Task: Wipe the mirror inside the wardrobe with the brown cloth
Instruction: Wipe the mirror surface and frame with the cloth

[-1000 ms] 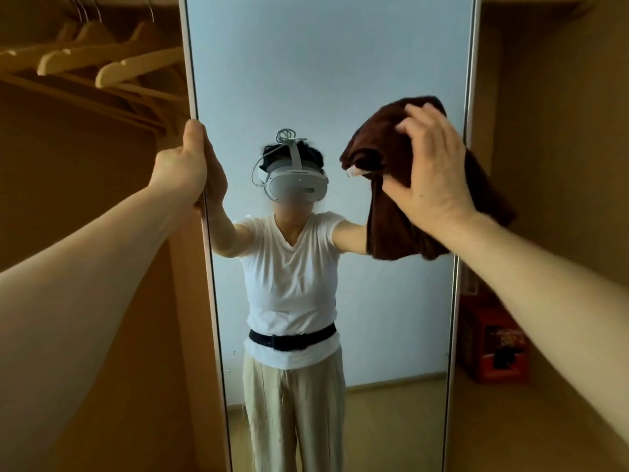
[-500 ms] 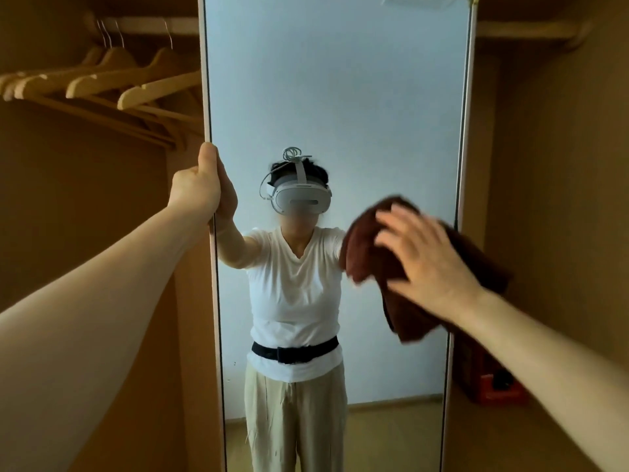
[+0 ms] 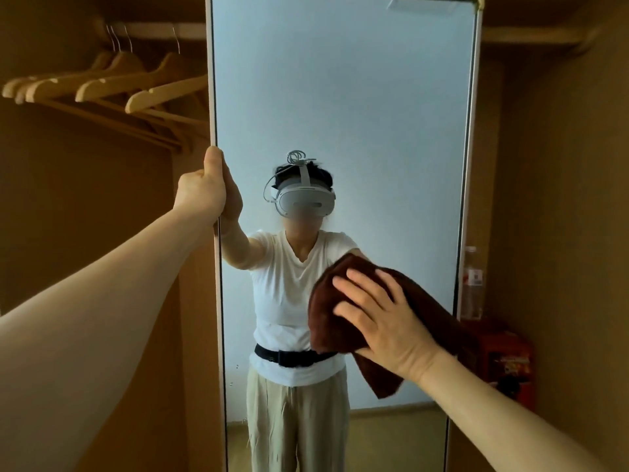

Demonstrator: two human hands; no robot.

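Far left of the gripping fingers: wooden hangers (image 3: pixel 102 86) on the rail, not involved. Left hand (image 3: pixel 204 190) is clamped on the mirror's (image 3: pixel 340 97) left edge, thumb up the front of the frame, other fingers wrapped round behind. Same grip as a sec ago, so it's steadying the panel.

Right hand (image 3: pixel 384 321): fingers straight and spread, pressing the brown cloth (image 3: pixel 323 328) flat on the glass, not pinching it. Cloth sits under those fingers, bunched out to their left w/ a corner hanging below the wrist.

Change: a sec ago hand & cloth were up high by the right frame edge; now they're lower, approx mid-glass, and a bit inward. Reads as one downward stroke. So wiping's underway and the upper right strip is prob done. Glass left of the fingers and below them likely isn't. A few specks show low by the left frame.

Right of the fingers, past the frame: a plastic bottle (image 3: pixel 473 284) that seems to stand on a red box (image 3: pixel 507 356).
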